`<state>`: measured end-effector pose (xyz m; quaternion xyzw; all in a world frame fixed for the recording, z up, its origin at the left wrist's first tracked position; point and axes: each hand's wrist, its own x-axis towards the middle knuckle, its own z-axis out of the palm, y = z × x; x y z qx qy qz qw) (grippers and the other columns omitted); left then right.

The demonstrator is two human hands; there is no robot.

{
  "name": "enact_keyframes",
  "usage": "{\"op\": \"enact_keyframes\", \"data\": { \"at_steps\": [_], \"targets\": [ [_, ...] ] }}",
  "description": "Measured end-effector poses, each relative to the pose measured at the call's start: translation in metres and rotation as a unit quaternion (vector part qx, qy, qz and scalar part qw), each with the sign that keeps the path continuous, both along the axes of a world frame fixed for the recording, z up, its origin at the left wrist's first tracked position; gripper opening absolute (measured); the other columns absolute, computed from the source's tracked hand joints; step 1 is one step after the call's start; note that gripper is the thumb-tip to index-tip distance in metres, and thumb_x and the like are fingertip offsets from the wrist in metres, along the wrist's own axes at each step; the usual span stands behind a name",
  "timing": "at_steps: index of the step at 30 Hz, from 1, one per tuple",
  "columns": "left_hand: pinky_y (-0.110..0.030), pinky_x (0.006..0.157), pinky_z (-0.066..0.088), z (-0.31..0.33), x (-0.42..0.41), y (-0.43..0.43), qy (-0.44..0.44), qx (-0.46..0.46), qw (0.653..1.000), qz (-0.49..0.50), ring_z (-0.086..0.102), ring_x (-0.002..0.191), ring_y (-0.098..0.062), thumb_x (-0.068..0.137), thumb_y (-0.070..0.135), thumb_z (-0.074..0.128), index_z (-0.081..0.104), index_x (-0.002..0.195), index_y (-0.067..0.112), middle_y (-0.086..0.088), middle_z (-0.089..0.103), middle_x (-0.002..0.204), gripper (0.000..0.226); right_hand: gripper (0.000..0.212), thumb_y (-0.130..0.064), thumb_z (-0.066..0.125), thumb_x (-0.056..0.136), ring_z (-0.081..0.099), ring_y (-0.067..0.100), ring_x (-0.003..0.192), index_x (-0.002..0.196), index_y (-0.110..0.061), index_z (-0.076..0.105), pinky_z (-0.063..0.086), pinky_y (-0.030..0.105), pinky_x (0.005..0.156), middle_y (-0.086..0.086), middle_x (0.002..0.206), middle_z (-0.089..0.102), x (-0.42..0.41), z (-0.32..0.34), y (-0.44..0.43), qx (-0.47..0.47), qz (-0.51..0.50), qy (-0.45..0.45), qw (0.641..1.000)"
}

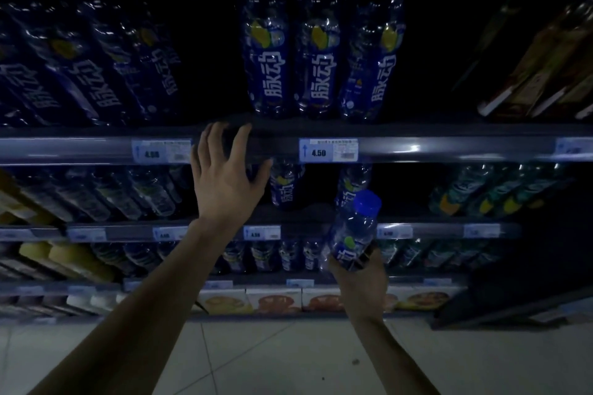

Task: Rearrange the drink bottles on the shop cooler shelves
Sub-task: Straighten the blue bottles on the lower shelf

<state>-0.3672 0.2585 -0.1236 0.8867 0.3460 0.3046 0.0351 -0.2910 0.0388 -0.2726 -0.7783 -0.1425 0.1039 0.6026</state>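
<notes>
My right hand (359, 279) grips a clear bottle with a blue cap and blue label (354, 231), held upright in front of the lower shelves. My left hand (226, 175) is raised with fingers spread at the front rail of the upper shelf (449, 147), holding nothing. Above that rail stand three blue-labelled bottles (317, 54) side by side. A dark gap lies to their left, directly above my left hand. More blue-labelled bottles (80, 64) fill the shelf's left part. Two similar bottles (285, 184) stand on the shelf below.
Price tags (329, 151) sit on the shelf rails. Amber bottles (545, 64) lean at the upper right, green-labelled ones (491, 192) at mid right. Yellow drinks (61, 256) and boxed goods (272, 300) fill the lower shelves. Pale floor tiles (272, 359) lie below.
</notes>
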Motion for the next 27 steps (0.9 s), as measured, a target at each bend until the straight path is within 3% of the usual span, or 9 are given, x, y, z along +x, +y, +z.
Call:
{"op": "enact_keyframes", "data": {
  "at_steps": [2,9,11,14,18,22,27],
  "targets": [
    [-0.055,0.111,0.020,0.001,0.004,-0.003,-0.014,-0.008,1.000,0.008,0.020,0.139,-0.038,0.089,0.055,0.051,0.037,0.140,0.021,-0.021,0.029,0.147,0.063,0.043,-0.027,0.082,0.073,0.062,-0.008,0.085,0.100,-0.035,0.050,0.049,0.013,0.070,-0.016,0.094,0.065,0.014,-0.005,-0.003,-0.003,-0.010,-0.002,1.000],
    [-0.057,0.112,0.018,-0.009,0.020,-0.034,-0.033,-0.017,0.999,0.001,0.016,0.141,-0.040,0.088,0.054,0.055,0.034,0.143,0.017,-0.023,0.021,0.151,0.069,0.050,-0.020,0.081,0.076,0.062,-0.006,0.092,0.106,-0.045,0.050,0.047,0.005,0.074,-0.020,0.102,0.064,0.054,-0.015,-0.013,0.011,-0.032,-0.024,0.999],
    [-0.057,0.111,0.019,-0.013,0.025,-0.044,-0.038,0.029,0.999,-0.021,0.021,0.138,-0.041,0.089,0.050,0.056,0.038,0.140,0.013,-0.025,0.029,0.147,0.066,0.048,-0.023,0.081,0.075,0.063,-0.006,0.091,0.107,-0.040,0.051,0.048,0.008,0.075,-0.020,0.101,0.064,0.064,-0.018,-0.016,0.003,-0.034,-0.024,0.999],
    [-0.058,0.102,0.033,-0.031,0.032,-0.065,-0.041,0.097,0.987,-0.119,0.038,0.124,-0.040,0.089,0.040,0.060,0.050,0.128,0.008,-0.025,0.046,0.131,0.052,0.051,-0.026,0.083,0.073,0.064,-0.002,0.089,0.112,-0.030,0.050,0.050,0.013,0.076,-0.015,0.100,0.065,0.078,-0.024,-0.018,-0.006,-0.043,-0.020,0.999],
    [-0.051,0.097,0.042,-0.076,0.040,-0.092,0.047,-0.028,0.986,-0.156,0.048,0.116,-0.039,0.086,0.036,0.064,0.051,0.129,0.006,-0.020,0.050,0.126,0.054,0.051,-0.031,0.084,0.069,0.064,-0.004,0.083,0.105,-0.034,0.048,0.050,0.013,0.069,-0.020,0.094,0.065,0.094,-0.027,-0.017,-0.019,-0.052,-0.019,0.998],
    [-0.045,0.107,0.034,-0.126,0.062,-0.100,0.145,-0.106,0.973,-0.143,0.039,0.127,-0.034,0.090,0.045,0.054,0.042,0.137,0.011,-0.015,0.043,0.136,0.059,0.047,-0.033,0.085,0.066,0.061,-0.013,0.077,0.093,-0.039,0.047,0.046,0.006,0.061,-0.021,0.089,0.064,0.111,-0.032,-0.016,-0.016,-0.061,-0.020,0.998],
    [-0.046,0.112,0.024,-0.180,0.091,-0.103,0.222,-0.154,0.954,-0.129,0.023,0.137,-0.034,0.092,0.052,0.043,0.028,0.144,0.016,-0.013,0.032,0.145,0.065,0.046,-0.029,0.083,0.069,0.056,-0.021,0.080,0.096,-0.037,0.046,0.041,-0.002,0.063,-0.027,0.089,0.057,0.130,-0.039,-0.014,-0.005,-0.061,-0.042,0.997]
  ]
}}
